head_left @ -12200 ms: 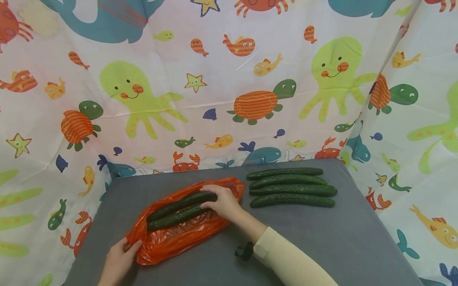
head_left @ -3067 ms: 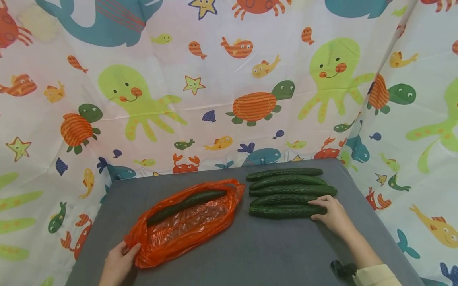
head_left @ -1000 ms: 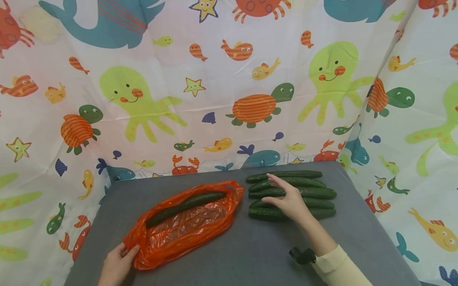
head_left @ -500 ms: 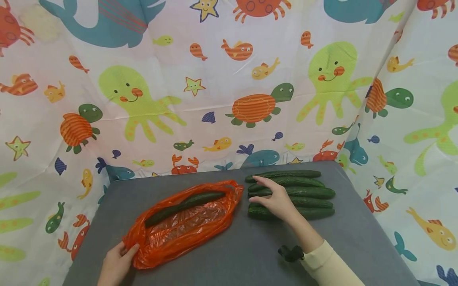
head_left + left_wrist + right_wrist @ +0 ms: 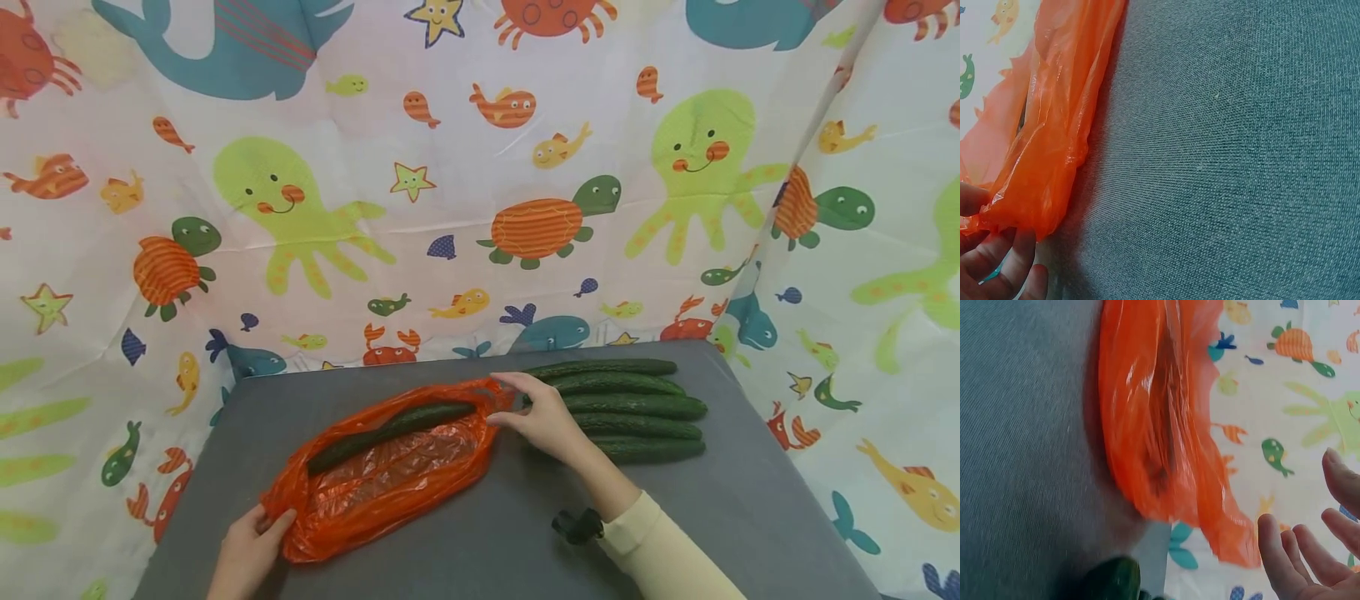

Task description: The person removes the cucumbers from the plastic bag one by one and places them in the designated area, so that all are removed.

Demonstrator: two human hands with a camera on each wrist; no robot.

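Observation:
An orange plastic bag (image 5: 397, 512) lies spread open on the table, with one dark green cucumber (image 5: 390, 432) inside along its far side. My left hand (image 5: 251, 546) pinches the bag's near left corner; the left wrist view shows thumb and fingers on the crumpled orange plastic (image 5: 1054, 144). At the bag's right end is my right hand (image 5: 543, 417), thumb and fingers spread, holding nothing. In the right wrist view its fingers (image 5: 1279, 556) are apart from each other beside the bag's edge (image 5: 1241, 547). Behind this hand several cucumbers (image 5: 637, 406) lie side by side, their left ends partly hidden.
A grey cloth covers the table (image 5: 465, 558). Curtains (image 5: 450, 192) printed with sea animals stand along the back and both sides. A small black device (image 5: 577, 527) sits at my right wrist, by the pale sleeve (image 5: 660, 542).
Of two cucumbers in the bag, one now lies at the front of the row on the right. My right hand let go of it and moved left to the bag; the left stayed.

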